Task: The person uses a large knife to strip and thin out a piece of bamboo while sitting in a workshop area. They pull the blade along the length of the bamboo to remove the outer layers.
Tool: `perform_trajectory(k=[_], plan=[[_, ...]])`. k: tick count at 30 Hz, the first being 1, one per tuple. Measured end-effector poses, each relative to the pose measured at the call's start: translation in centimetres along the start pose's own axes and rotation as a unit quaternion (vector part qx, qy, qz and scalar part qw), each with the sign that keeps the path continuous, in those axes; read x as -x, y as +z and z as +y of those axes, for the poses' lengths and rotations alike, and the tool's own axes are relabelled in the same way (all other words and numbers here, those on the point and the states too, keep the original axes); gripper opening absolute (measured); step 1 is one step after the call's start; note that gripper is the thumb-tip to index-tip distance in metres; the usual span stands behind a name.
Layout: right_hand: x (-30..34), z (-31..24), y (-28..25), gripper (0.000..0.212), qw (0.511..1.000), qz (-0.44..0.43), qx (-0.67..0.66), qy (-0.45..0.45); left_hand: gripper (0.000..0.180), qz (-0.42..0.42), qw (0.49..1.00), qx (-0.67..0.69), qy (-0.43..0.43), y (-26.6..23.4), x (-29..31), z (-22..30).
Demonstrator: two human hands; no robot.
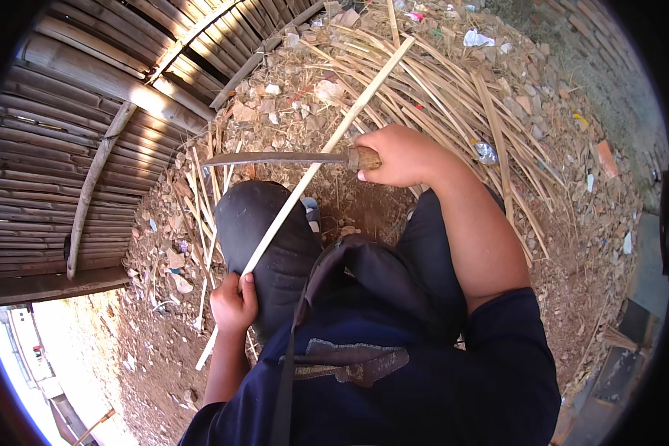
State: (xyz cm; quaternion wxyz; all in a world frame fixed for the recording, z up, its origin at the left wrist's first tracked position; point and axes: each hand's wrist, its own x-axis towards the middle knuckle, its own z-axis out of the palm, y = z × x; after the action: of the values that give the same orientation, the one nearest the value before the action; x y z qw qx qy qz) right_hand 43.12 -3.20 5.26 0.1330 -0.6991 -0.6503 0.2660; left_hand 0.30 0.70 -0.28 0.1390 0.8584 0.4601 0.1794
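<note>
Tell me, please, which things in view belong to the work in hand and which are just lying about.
In the work:
pale strip, gripped by the left hand
long blade, its wooden handle in the right hand
heaped strips ahead, probably similar material

Just lying about, it seems:
white scrap
silvery crumpled piece
orange brick fragment
yellow scrap

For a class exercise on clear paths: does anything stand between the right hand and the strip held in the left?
Only the knife held in the right hand: it crosses the strip in this view, beyond the left hand. Whether it touches is unclear.
</note>
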Motion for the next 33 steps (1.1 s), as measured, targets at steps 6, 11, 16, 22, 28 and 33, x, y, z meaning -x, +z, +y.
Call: perform_trajectory(k=[6,11,16,22,28,33], plan=[[0.1,-0.4,-0.3,0.041,1.000,-0.006,-0.009,0.008,0.041,0.004,1.000,-0.001,0.002,0.2,0.1,-0.3],[0.8,-0.7,-1.2,0.028,0.998,0.019,-0.055,-0.015,0.042,0.008,1.000,0.001,0.000,0.2,0.2,-0.4],[0.7,-0.8,-1.0,0.026,0.999,0.027,0.008,0.035,0.042,0.004,1.000,-0.009,-0.008,-0.1,0.2,0.0],[0.1,0.5,-1.1,0.027,0.997,0.026,-0.025,0.066,0.044,-0.002,1.000,-0.009,-0.018,-0.2,0.0,0.3],[0.4,-2.5,-1.6,0.028,0.996,0.015,0.062,0.067,0.044,0.009,1.000,-0.002,-0.013,-0.4,0.2,0.0],[-1.4,1.8,-1.1,0.037,0.997,0.001,-0.002,0.082,0.044,-0.005,1.000,0.000,-0.013,-0.7,-0.2,0.5]])
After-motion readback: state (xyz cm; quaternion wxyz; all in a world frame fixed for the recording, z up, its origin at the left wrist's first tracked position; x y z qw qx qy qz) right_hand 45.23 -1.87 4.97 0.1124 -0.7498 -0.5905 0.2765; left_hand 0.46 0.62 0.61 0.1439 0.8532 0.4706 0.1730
